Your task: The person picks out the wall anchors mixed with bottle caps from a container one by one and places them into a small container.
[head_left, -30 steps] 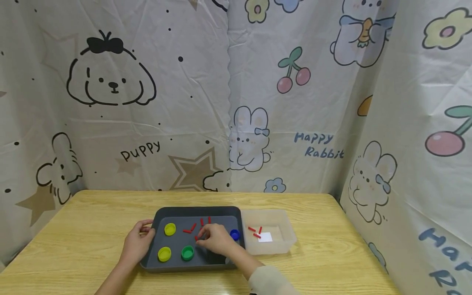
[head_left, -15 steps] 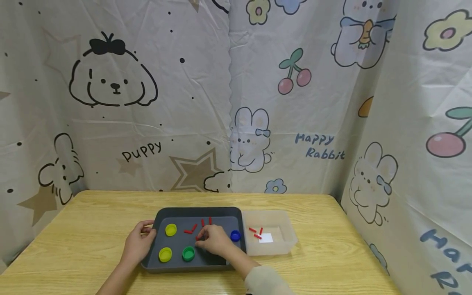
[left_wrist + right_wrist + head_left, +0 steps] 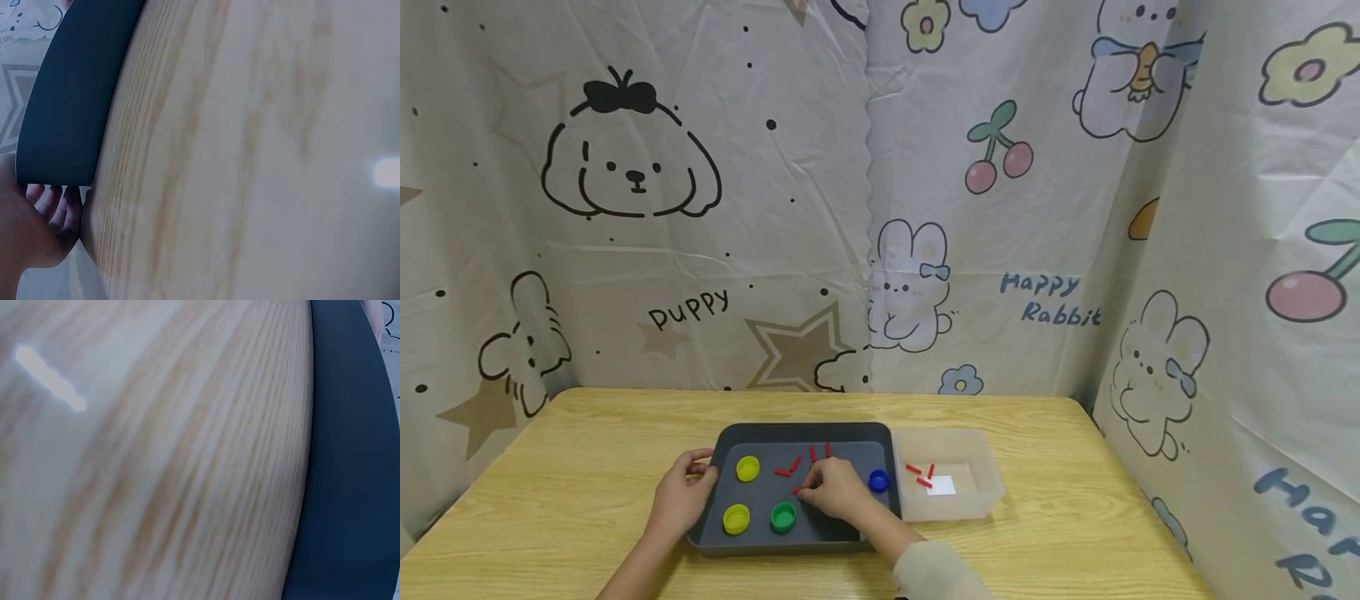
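In the head view my left hand (image 3: 679,492) grips the left side of a dark grey tray (image 3: 835,431), its thumb at the rim. The left wrist view shows its fingers (image 3: 72,209) curled against the tray's end wall. My right hand (image 3: 835,487) reaches low over the middle of the tray, thumb and forefinger pinching a short red stick (image 3: 797,491). Beyond it lie more red sticks, two of them forming an angle (image 3: 795,463). A green round cap (image 3: 783,517) sits just nearer than the pinched stick. The right wrist view shows only the tray's outer wall and tabletop.
Two yellow caps, one far (image 3: 747,468) and one near (image 3: 736,519), stand at the tray's left; a blue cap (image 3: 878,481) is at its right. Against the tray's right side stands a translucent box (image 3: 985,483) holding 3 red sticks (image 3: 913,468) and a white card (image 3: 941,485).
My right hand has shifted slightly nearer, and the pinched stick has turned from slanted to almost level, closer to the green cap. My left hand stays at the tray.
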